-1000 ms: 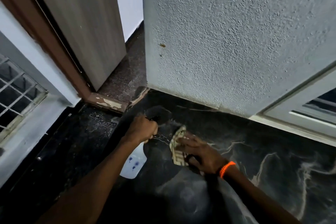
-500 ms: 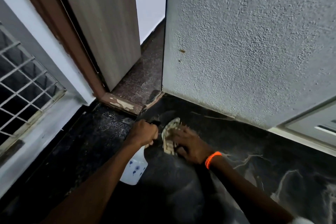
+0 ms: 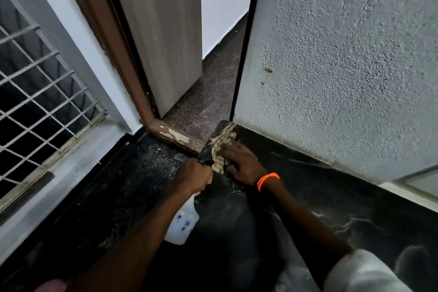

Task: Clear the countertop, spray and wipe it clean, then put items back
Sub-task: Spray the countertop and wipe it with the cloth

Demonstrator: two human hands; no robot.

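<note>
Pressing the cloth (image 3: 221, 149) flat-fingered into the countertop (image 3: 308, 197) corner, the right hand (image 3: 241, 163) should sweep outward while the left hand (image 3: 194, 176) grips the spray bottle (image 3: 182, 225).

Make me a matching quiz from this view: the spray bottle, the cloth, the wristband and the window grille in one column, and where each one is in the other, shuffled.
Things:
1. white plastic spray bottle with blue spots
2. crumpled beige patterned cloth
3. orange wristband
4. white metal window grille

Places:
A. on the right wrist
B. far left, beside the door frame
C. gripped in the left hand
D. under the right hand at the black marble countertop corner

Pairs: 1-C, 2-D, 3-A, 4-B
</note>
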